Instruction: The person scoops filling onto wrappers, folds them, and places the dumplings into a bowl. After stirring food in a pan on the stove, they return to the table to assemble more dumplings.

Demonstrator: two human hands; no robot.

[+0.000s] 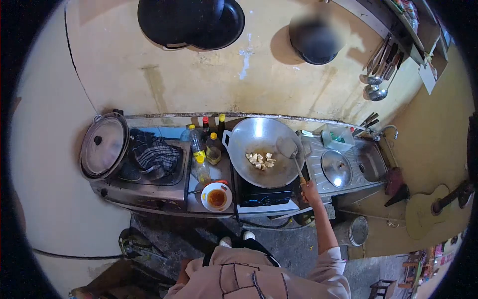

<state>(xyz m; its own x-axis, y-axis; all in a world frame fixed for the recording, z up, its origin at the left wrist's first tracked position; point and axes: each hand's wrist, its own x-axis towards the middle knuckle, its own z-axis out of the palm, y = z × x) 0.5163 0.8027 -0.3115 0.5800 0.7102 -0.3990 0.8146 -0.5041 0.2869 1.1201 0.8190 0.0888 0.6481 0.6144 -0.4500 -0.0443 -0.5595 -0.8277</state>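
My right hand (310, 193) is closed round the wooden handle of a metal spatula (288, 148). The spatula's broad blade rests inside a large silver wok (244, 172), against its right side. Several pale chunks of food (260, 160) lie together at the wok's bottom, left of the blade. Under the wok is a black stove (266, 197). My left hand (185, 269) hangs low beside my body at the bottom of the view, mostly hidden by my shirt, and its fingers cannot be made out.
Left of the wok stand several bottles (213, 149) and a white bowl (217, 197) of reddish-brown sauce. A dark cloth (154, 154) lies on another stove, beside a large lidded pot (103, 144). A sink (371, 162) and round lid (336, 168) are at the right.
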